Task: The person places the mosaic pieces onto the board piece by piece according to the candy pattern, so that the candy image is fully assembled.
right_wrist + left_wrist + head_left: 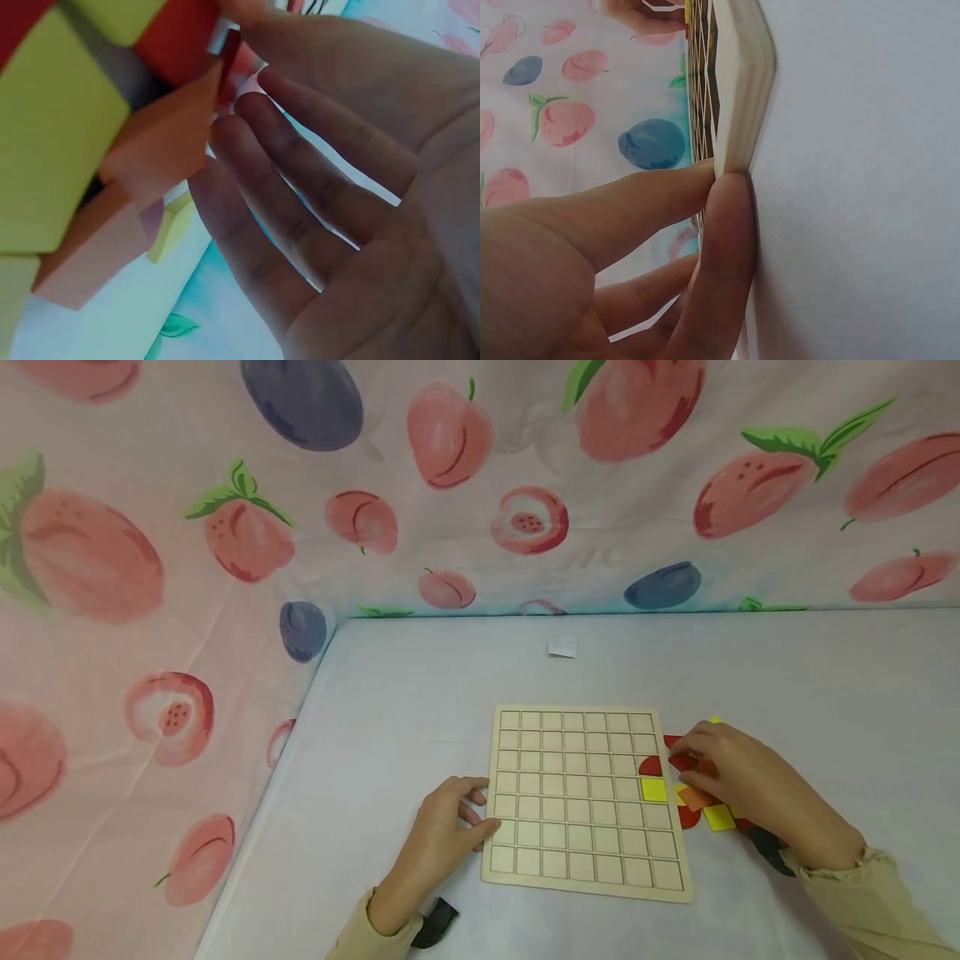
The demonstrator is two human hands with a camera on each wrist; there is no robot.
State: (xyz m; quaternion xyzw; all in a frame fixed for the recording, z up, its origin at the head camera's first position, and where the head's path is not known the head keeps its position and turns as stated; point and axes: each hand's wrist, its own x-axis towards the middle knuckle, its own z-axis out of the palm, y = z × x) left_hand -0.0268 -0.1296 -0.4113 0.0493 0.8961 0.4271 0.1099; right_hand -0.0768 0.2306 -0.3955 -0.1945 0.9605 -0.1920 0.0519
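Note:
A pale wooden board [555, 835] with a grid of square cells lies on the table. My left hand [442, 827] pinches its left edge, thumb on the upper side and index finger against the rim [746, 90]. On the board's right column sit a yellow square tile [654, 790] and, above it, a red rounded tile [650, 766]. Just right of the board, my right hand [738, 772] reaches over a pile of coloured tiles, its fingers loosely extended. An orange tile [165, 139] is close to those fingertips, with a red tile [176, 41] near the thumb.
Another yellow square [720, 817] and a red rounded tile [688, 817] lie at the pile's near side. A small white paper [562, 647] is farther back on the white table. Fruit-printed cloth [525, 443] hangs behind and at the left.

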